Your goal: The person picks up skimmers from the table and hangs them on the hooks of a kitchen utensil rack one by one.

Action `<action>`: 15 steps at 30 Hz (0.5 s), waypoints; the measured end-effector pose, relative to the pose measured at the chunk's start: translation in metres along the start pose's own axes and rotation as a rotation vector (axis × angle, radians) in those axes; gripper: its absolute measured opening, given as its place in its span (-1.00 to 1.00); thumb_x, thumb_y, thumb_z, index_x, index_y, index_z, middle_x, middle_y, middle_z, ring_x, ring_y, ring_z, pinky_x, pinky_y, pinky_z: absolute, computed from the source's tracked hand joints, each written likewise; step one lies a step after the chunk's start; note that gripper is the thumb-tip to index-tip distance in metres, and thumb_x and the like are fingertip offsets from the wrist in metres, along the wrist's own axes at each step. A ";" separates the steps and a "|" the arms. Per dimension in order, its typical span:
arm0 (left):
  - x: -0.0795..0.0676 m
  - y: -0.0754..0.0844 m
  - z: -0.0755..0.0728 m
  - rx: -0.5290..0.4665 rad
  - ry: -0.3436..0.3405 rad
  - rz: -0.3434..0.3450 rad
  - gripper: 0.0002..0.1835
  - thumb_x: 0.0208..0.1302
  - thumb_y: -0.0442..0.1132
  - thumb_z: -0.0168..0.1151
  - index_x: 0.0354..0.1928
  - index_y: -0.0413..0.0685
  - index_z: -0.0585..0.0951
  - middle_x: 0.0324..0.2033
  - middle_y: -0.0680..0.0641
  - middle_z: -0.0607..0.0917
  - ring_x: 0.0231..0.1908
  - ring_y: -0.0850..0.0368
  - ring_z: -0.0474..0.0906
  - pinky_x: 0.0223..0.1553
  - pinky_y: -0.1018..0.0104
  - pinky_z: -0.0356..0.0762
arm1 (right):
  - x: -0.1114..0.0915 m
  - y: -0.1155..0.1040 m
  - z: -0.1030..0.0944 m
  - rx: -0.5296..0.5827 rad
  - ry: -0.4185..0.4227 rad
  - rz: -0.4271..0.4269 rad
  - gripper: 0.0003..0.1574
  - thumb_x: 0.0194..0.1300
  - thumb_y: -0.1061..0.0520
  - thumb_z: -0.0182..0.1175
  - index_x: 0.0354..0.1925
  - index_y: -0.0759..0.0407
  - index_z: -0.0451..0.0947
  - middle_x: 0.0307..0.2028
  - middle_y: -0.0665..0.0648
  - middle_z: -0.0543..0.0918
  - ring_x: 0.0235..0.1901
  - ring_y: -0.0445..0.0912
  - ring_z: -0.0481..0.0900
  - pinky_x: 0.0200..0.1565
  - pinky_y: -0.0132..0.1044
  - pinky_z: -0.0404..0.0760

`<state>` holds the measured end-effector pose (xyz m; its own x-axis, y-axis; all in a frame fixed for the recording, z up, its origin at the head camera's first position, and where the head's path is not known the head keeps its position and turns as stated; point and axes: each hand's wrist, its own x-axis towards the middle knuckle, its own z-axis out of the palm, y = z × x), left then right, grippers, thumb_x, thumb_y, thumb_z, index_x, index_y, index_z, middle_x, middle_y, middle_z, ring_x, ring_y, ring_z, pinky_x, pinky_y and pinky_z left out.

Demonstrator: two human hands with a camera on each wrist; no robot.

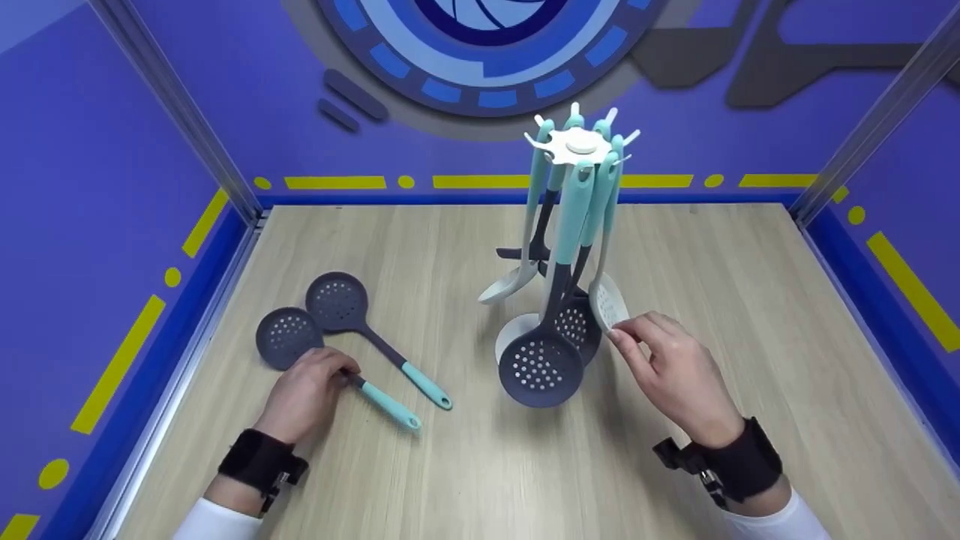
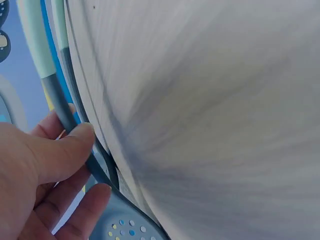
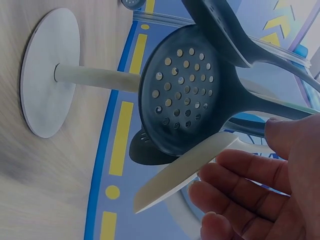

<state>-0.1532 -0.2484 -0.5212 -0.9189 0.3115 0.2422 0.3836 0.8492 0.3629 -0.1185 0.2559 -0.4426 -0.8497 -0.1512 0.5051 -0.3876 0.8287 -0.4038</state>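
Note:
With its thumb and fingers, my left hand (image 1: 301, 394) grips the dark neck of a skimmer (image 1: 287, 336) with a mint handle, at the left of the table. A second skimmer (image 1: 336, 301) lies just beyond it. In the left wrist view the thumb presses on the neck of the gripped skimmer (image 2: 62, 102). At the utensil rack my right hand (image 1: 671, 371) has its fingertips right at a hanging white perforated spoon (image 1: 609, 304). The right wrist view shows fingers loosely bent beside that spoon (image 3: 185, 170), the thumb apart from them.
The white rack (image 1: 581, 144) holds several utensils by mint handles, including a dark skimmer (image 1: 541, 371) at the front and a pale ladle (image 1: 510, 283) at its left. Its round base (image 3: 50, 100) stands on the wooden table (image 1: 480, 480). Blue walls (image 1: 405, 150) enclose the table.

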 end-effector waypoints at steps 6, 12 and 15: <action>0.002 -0.003 -0.003 -0.013 0.017 -0.018 -0.73 0.28 -0.46 0.43 -0.13 0.10 0.77 -0.12 0.08 0.77 0.01 0.09 0.67 0.06 0.11 0.66 | 0.000 0.000 0.000 0.001 -0.006 0.006 -0.85 0.50 0.03 0.31 -0.17 0.05 0.74 -0.30 -0.06 0.68 -0.33 -0.25 0.55 -0.34 -0.21 0.61; 0.006 -0.007 -0.009 -0.057 0.040 -0.041 -0.72 0.29 -0.47 0.42 -0.08 0.08 0.77 -0.09 0.06 0.78 0.03 0.05 0.67 0.08 0.05 0.66 | 0.000 0.000 0.000 0.004 -0.007 0.007 -0.85 0.50 0.02 0.31 -0.17 0.04 0.74 -0.30 -0.07 0.69 -0.32 -0.25 0.56 -0.34 -0.20 0.62; 0.008 -0.009 -0.011 -0.069 0.053 -0.059 -0.72 0.29 -0.46 0.43 -0.06 0.07 0.76 -0.06 0.03 0.78 0.04 0.02 0.68 0.08 0.03 0.66 | 0.000 0.000 0.001 0.006 -0.005 -0.001 -0.86 0.50 0.02 0.31 -0.17 0.03 0.74 -0.30 -0.07 0.69 -0.31 -0.25 0.58 -0.33 -0.19 0.63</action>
<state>-0.1629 -0.2580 -0.5129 -0.9344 0.2375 0.2656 0.3365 0.8333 0.4386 -0.1187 0.2560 -0.4433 -0.8512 -0.1546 0.5016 -0.3904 0.8253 -0.4080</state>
